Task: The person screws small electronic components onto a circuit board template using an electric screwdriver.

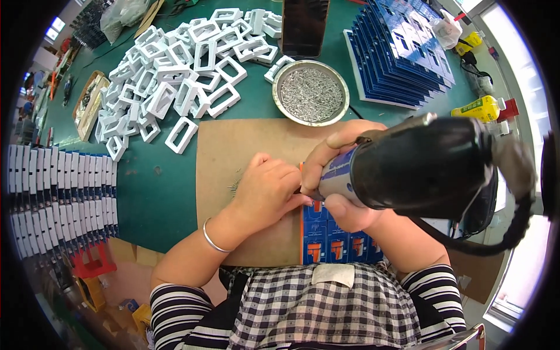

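Note:
My right hand (318,160) is wrapped round a corded electric screwdriver (423,166) with a black body and a pale front end. Its tip points down and left at a blue printed sheet (335,233) with orange pictures, lying on a brown board (239,137). Beside the tip, my left hand (263,185) is closed, thumb and fingers pinched at the sheet's left edge. Whatever those fingertips hold is hidden. A few loose screws (234,186) lie on the board left of this hand. Beyond the board stands a round metal bowl (311,123) full of small screws.
White rectangular frames (204,55) lie heaped at the far left, near a shallow box (87,114). Blue panels (402,64) are stacked at the far right, beside a dark phone-like slab (304,26). A yellow bottle (478,109) lies farther right. White-edged pieces (58,175) stand in rows at left.

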Demonstrator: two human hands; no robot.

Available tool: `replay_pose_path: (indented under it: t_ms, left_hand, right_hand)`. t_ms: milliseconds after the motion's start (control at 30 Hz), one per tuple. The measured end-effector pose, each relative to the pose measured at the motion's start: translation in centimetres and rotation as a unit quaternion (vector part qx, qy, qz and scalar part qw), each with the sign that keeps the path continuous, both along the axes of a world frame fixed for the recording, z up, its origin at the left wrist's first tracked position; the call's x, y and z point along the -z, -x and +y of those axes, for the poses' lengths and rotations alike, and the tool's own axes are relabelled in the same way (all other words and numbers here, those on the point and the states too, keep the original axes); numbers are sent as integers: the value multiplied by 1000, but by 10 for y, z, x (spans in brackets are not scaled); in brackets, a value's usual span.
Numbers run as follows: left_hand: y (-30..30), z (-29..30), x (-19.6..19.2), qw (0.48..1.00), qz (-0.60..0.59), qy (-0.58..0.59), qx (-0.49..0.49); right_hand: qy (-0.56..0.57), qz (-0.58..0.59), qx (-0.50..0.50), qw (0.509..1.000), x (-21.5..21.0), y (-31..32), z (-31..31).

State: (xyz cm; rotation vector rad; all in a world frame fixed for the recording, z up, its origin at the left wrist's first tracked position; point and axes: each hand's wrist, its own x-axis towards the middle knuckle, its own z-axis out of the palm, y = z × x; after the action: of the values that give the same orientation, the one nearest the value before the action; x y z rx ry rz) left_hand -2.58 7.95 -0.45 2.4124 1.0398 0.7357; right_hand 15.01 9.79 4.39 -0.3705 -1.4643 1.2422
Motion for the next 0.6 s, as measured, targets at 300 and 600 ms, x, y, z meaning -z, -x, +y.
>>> replay_pose_path:
  t_ms: [300,600]
  left_hand:
    - [3,-6,-5,999,50,-6,-2]
    - [78,11,-13,985,67,-9,-158]
  right_hand:
    - [131,63,14,989,-1,-19,12]
    - [252,211,100,939,6,-31,11]
